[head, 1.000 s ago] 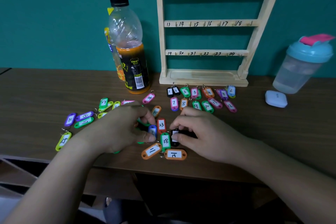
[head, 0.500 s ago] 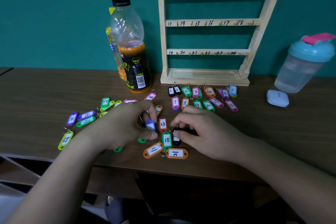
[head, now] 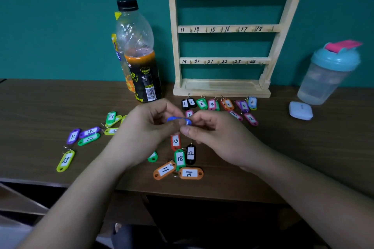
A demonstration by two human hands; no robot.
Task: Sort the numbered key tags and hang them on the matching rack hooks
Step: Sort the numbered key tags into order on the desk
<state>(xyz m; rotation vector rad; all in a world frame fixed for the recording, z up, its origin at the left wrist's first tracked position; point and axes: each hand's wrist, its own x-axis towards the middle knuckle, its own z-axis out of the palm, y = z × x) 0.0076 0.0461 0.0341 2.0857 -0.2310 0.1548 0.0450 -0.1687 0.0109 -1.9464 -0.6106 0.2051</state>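
— Hands first. Where is the blue tag [head: 179,120]?
— Up off the table [head: 40,107], in the middle, between both hands. The left hand [head: 145,133] pinches its left end. The right hand [head: 218,137] pinches its right end with thumb and finger.
— Are the hands wide?
— No. The fingers curl in tight on the tag.
— What is around it?
— Just under it lies a red tag [head: 175,141] marked 23. Next come a black tag [head: 190,153] marked 22 and a green tag [head: 180,158] marked 18, side by side. Two orange tags [head: 190,173] lie nearest the table edge. A row of tags [head: 211,104] sits by the foot of the wooden rack [head: 222,87], marked 1 to 6. Other green and purple tags [head: 89,132] lie well apart on the left. The hands hide some tags behind them.
— Anything big?
— A bottle [head: 139,56] stands left of the rack. A shaker cup [head: 327,75] stands far right, with a small white box [head: 301,110] beside it.
— Which way does the blue tag point?
— Its long side runs left to right, about flat. I cannot tell its number.
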